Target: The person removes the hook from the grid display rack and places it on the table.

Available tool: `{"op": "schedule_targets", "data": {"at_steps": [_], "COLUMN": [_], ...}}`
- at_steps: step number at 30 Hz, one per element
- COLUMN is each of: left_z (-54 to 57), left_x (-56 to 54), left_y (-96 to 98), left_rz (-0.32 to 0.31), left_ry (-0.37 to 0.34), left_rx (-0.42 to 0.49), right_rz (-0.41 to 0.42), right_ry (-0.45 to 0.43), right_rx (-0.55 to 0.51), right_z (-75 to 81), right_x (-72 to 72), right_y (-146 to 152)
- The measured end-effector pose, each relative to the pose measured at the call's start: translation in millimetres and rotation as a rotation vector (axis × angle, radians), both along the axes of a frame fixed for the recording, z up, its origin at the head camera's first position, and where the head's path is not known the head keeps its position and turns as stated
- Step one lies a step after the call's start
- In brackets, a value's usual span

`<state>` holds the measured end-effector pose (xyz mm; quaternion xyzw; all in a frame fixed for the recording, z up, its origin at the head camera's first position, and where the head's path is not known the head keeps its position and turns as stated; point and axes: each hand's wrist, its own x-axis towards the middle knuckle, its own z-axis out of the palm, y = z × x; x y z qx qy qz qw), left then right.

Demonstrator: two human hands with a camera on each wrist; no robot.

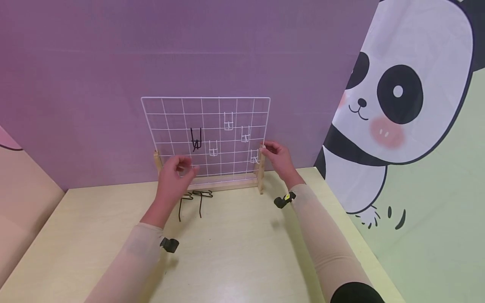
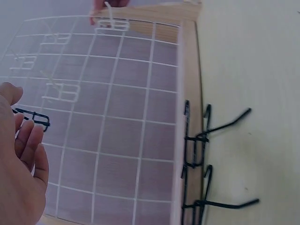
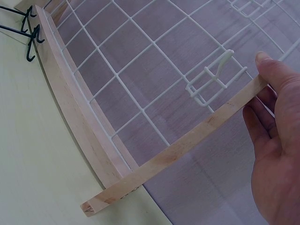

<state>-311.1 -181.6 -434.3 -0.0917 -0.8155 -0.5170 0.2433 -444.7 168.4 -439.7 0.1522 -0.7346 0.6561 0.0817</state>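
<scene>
A white wire grid panel [image 1: 206, 97] stands upright in a wooden stand [image 3: 154, 161]. My right hand [image 1: 279, 160] pinches the top of the stand's right upright, thumb on one side and fingers on the other. In front of the panel's lower left, my left hand [image 1: 172, 181] is raised with fingers loosely bent and nothing between them. Just beyond it, a black hook [image 1: 196, 143] hangs on the grid, partly covered by that hand in the left wrist view. Several white hooks [image 1: 228, 125] hang on the middle and right of the grid.
Two loose black hooks [image 2: 206, 136] lie side by side on the table [image 1: 227, 252], against the stand's front base. A purple backdrop [image 1: 94, 84] rises right behind the panel. At the right is a wall with a panda picture [image 1: 428, 105].
</scene>
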Motion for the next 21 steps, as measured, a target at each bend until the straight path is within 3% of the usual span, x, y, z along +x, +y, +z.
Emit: {"op": "schedule_targets", "data": {"at_steps": [8, 21], "left_z": [14.2, 28.6], "left_x": [-1.7, -6.3], "left_y": [4.5, 10.7], "left_rz": [0.005, 0.019], "left_ry": [0.060, 0.242], "left_rx": [0.076, 0.108], "right_rz": [-0.004, 0.004], "right_ry": [0.016, 0.009], "right_rx": [0.004, -0.002], "right_z": [-0.2, -2.0], "right_x": [-0.7, -2.3], "right_y": [-0.9, 0.5]}}
